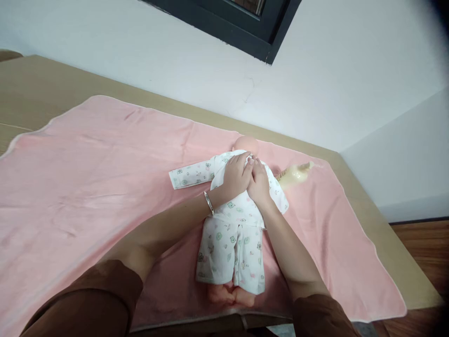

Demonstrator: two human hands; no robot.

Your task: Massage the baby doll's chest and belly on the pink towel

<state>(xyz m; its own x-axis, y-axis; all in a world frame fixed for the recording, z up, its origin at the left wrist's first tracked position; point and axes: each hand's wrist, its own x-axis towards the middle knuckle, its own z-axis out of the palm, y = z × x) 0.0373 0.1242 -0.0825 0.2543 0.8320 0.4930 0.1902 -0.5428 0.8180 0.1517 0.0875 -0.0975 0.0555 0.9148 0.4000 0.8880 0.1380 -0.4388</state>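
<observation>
A baby doll (246, 144) lies on its back on a pink blanket (115, 187), its head at the far side. It wears a white printed shirt (229, 208) and matching trousers (217, 248), with the feet (233, 295) bare. My left hand (237, 175), below a silver bangle, is on the upper chest with fingers closed at the collar. Right beside it, my right hand (258, 180) has its fingers bent at the same spot, the two thumbs nearly touching. Both seem to pinch the shirt's neckline; the fingertips are partly hidden. One sleeve (192, 174) stretches out flat to the left.
A shiny cream-coloured, bottle-shaped thing (296, 173) with brown marks lies right of the doll. Underneath the blanket is a wooden table (403, 262), its far edge against a white wall (196, 70). A dark-framed window (242, 28) is set in that wall.
</observation>
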